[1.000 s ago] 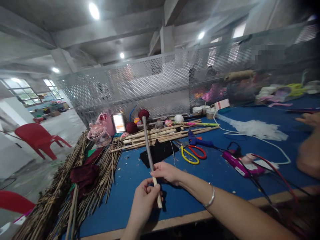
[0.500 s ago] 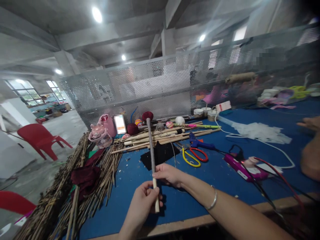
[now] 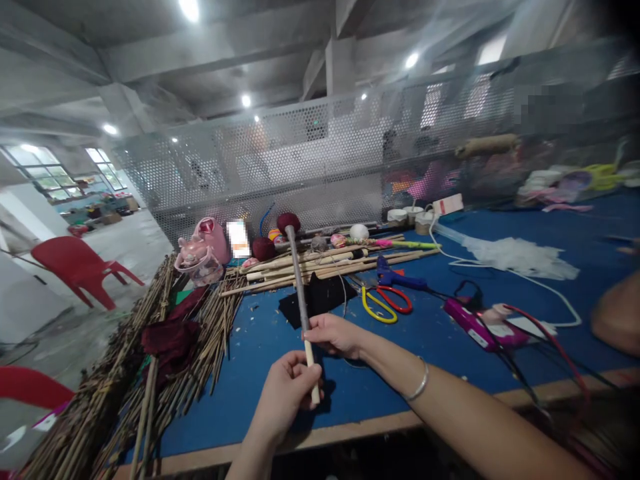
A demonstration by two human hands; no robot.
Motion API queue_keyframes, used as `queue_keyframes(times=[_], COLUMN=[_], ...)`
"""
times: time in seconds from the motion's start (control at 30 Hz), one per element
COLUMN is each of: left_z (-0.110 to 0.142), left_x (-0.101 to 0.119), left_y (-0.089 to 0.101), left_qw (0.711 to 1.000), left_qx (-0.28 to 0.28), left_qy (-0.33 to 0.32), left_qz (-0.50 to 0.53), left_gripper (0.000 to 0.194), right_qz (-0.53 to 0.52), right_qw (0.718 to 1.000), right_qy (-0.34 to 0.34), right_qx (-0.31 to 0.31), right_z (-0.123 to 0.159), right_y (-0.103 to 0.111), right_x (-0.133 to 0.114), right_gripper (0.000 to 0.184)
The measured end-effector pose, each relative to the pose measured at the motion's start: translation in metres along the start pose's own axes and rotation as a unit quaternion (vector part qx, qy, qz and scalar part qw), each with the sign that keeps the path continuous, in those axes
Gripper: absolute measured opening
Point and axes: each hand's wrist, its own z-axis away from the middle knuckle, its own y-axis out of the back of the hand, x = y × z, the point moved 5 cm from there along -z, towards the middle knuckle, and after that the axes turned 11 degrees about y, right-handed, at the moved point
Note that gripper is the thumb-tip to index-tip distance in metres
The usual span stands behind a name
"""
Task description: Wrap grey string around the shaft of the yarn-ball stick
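Observation:
Between my hands is a wooden mallet [image 3: 299, 280], its shaft covered in grey over the upper part and bare pale wood at the bottom. A dark red ball head [image 3: 289, 223] forms its far end. My left hand [image 3: 295, 381] is closed round the bare lower end. Higher up, where the grey covering stops, my right hand [image 3: 333, 335] pinches the shaft. Black cloth [image 3: 325, 299] lies under the mallet's middle. To the right of the cloth are scissors [image 3: 379, 305] with one yellow and one red handle, and a blue glue gun [image 3: 400, 279].
Bundled thin sticks [image 3: 200, 360] and maroon cloth [image 3: 170, 347] cover the left side. Behind are pale rods [image 3: 280, 273] and a pink basket [image 3: 200, 267]. A purple power strip [image 3: 480, 327] with cables and white plastic sheeting [image 3: 525, 259] lie right, near another person's arm [image 3: 617, 313].
The camera view has shifted slightly, so the table appears a little higher. Both hands keep their hold on the mallet. The other person's hand at the right has drawn back towards the edge.

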Motion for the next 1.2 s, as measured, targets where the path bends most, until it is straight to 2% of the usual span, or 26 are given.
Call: queue_keyframes(times=[0.07, 0.1, 0.23, 0.33, 0.4, 0.5, 0.57, 0.7, 0.77, 0.87, 1.0, 1.1, 1.2], left_z=[0.002, 0.002, 0.006, 0.006, 0.004, 0.003, 0.005, 0.01, 0.012, 0.011, 0.008, 0.008, 0.01], left_x=[0.002, 0.002, 0.001, -0.001, -0.004, -0.002, 0.0, 0.003, 0.004, 0.002, -0.001, -0.002, -0.003], left_y=[0.002, 0.002, -0.005, -0.007, -0.006, 0.001, 0.003, -0.002, -0.003, -0.002, 0.003, 0.002, -0.002], left_qw=[0.999, 0.999, 0.996, 0.992, 0.996, 0.999, 0.999, 0.996, 0.991, 0.996, 1.0, 0.999, 0.991], left_qx=[0.021, 0.015, -0.049, -0.069, -0.049, 0.027, 0.04, -0.029, -0.053, -0.043, 0.025, 0.015, -0.032], left_qy=[-0.021, -0.02, 0.001, 0.015, 0.017, -0.016, -0.019, 0.022, 0.036, 0.047, 0.015, 0.009, 0.021], left_qz=[-0.03, -0.024, 0.07, 0.101, 0.069, -0.011, -0.019, 0.085, 0.115, 0.069, -0.007, 0.048, 0.125], left_gripper=[0.03, 0.03, 0.03, 0.032, 0.034, 0.034, 0.034, 0.035, 0.036, 0.036, 0.034, 0.036, 0.034], right_qz=[0.023, 0.025, -0.027, -0.033, -0.008, 0.024, 0.022, -0.062, -0.08, -0.053, -0.019, -0.071, -0.133], right_qw=[1.0, 1.0, 0.998, 0.999, 1.0, 1.0, 0.999, 0.997, 0.996, 0.998, 0.999, 0.997, 0.99], right_qy=[0.011, 0.012, -0.017, -0.014, -0.001, 0.008, 0.003, -0.023, -0.012, 0.012, 0.009, -0.018, -0.031], right_qx=[0.016, 0.012, -0.044, -0.041, -0.019, 0.018, 0.023, -0.041, -0.048, -0.002, 0.05, 0.013, -0.043], right_z=[-0.001, -0.001, 0.002, 0.003, 0.001, -0.002, -0.001, 0.003, 0.004, 0.001, -0.002, -0.002, 0.001], right_y=[0.002, 0.001, -0.007, -0.009, -0.007, -0.004, -0.004, -0.013, -0.013, -0.006, 0.003, 0.0, -0.005], right_x=[0.002, 0.001, -0.002, -0.005, -0.003, 0.0, 0.0, -0.003, -0.004, -0.002, 0.002, 0.003, 0.001], right_gripper=[0.024, 0.024, 0.025, 0.027, 0.025, 0.025, 0.025, 0.028, 0.027, 0.026, 0.025, 0.023, 0.026])
